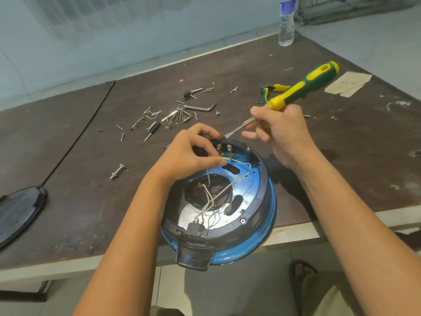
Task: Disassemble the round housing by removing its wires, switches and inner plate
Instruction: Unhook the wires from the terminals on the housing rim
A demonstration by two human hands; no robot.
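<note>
left hand (189, 153) grip pinches thin white wire (242, 163) in round blue-black housing (262, 202), right hand (282, 135) grip holds green-yellow screwdriver (305, 85)

Soft, even light is filling the room, bright without being harsh. Blurred shadows are falling on the table (79, 179) to the right of the round housing (272, 208), so light is coming mostly from the left. Its inner plate (247, 185) is gleaming with speckled white glare. The wide lens is bending the table's edges, and the water bottle (286, 26) at the far corner is leaning and looking soft.
</note>
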